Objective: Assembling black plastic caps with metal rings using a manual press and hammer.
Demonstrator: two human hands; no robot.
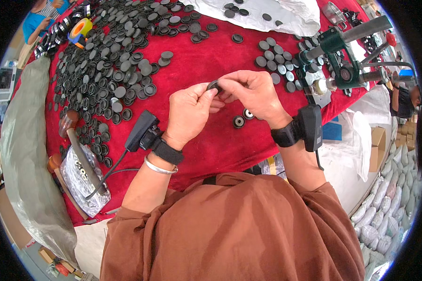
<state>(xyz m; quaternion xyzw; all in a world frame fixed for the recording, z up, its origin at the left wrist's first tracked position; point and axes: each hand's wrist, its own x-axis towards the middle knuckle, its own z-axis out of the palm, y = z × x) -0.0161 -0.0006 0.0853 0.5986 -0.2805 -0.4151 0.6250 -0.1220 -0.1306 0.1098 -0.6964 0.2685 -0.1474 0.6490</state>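
Over the red cloth my left hand (188, 114) and my right hand (255, 93) meet. Both are closed on one small black round cap (214, 85), pinched between thumbs and fingers. Part of the cap is hidden by the fingertips. Just below my right hand, a black ring-shaped part with a metallic centre (238, 122) lies on the cloth. A similar part (248, 114) sits beside it, partly covered by the hand. Many loose black round caps (122, 65) are heaped at the left, and several grey-topped ones (277, 58) lie to the right.
A dark green hand press (344, 70) with a red-knobbed lever stands at the right. On the left lie a hammer (82, 150), a clear plastic bag of small parts (84, 173) and a yellow-orange tape roll (81, 29). White plastic sheeting (267, 14) covers the far edge.
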